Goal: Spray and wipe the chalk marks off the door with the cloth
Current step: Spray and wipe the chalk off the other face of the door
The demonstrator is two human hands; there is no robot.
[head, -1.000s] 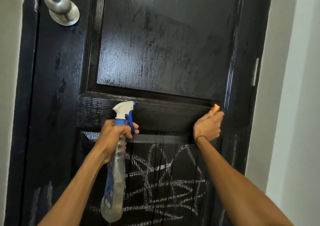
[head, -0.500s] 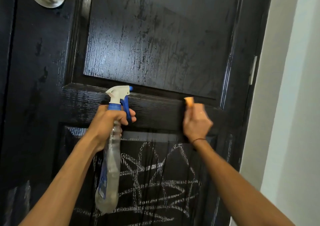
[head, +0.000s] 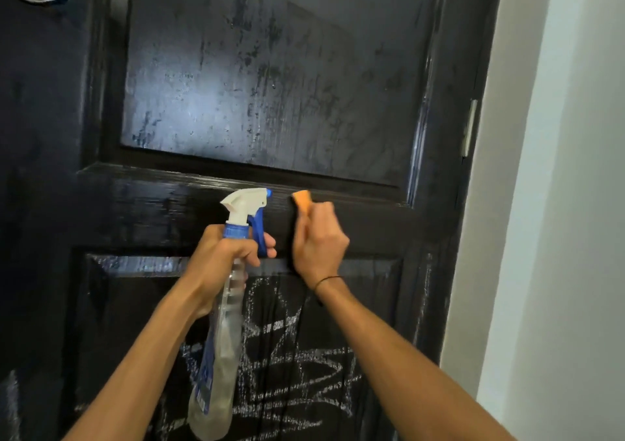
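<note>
Compared with the frames a second and half a second earlier, the right hand [head: 319,239] has travelled leftward along the door's middle rail, from near the hinge side to just beside the spray head; the left hand [head: 225,258] has kept its grip.

Nearest the viewer, both forearms rise from the lower edge. The left hand's fingers are curled round the neck of the spray bottle [head: 221,346], one finger on the blue trigger, with the bottle hanging tilted in front of the lower panel. The right hand's fingers are clamped on the orange cloth [head: 301,201], pressed against the rail of the door [head: 270,78].

The step in hand appears to be wiping the wet rail. The upper panel looks smeared but free of lines. The chalk marks [head: 291,366] remain on the lower panel, so the next move probably calls for spraying there, then wiping downward.
</note>
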